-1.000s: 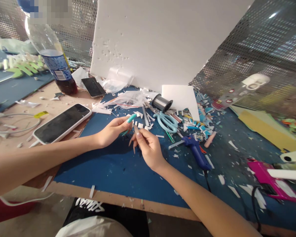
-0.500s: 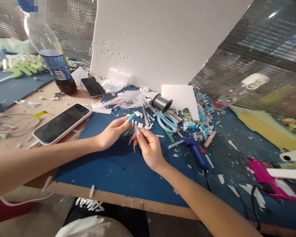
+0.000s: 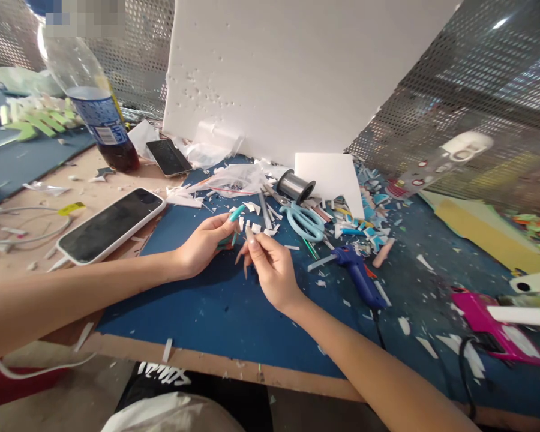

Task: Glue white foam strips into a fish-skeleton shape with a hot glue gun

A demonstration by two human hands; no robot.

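My left hand (image 3: 208,244) is closed over the blue mat (image 3: 198,318), its thumb and index finger pinched; the long nails are turquoise. Close beside it on the right, my right hand (image 3: 272,264) also has thumb and index finger pressed together, the other fingers curled beneath. Whatever either hand holds is too small or hidden to make out. Just beyond the fingertips lie small white scraps, light blue scissors (image 3: 306,223) and a spool of thin wire or thread (image 3: 296,186). A blue glue gun (image 3: 359,273) rests to the right of my right hand.
At the left are a white-edged phone (image 3: 112,227), a dark phone (image 3: 168,158) and a cola bottle (image 3: 102,123). A large white foam board (image 3: 292,72) stands behind. Yellow sheets (image 3: 490,231) and a pink tool (image 3: 499,327) lie at the right, with scraps scattered around.
My left hand has shifted very slightly left and its pinched fingertips have tilted a little. My right hand is almost unchanged.
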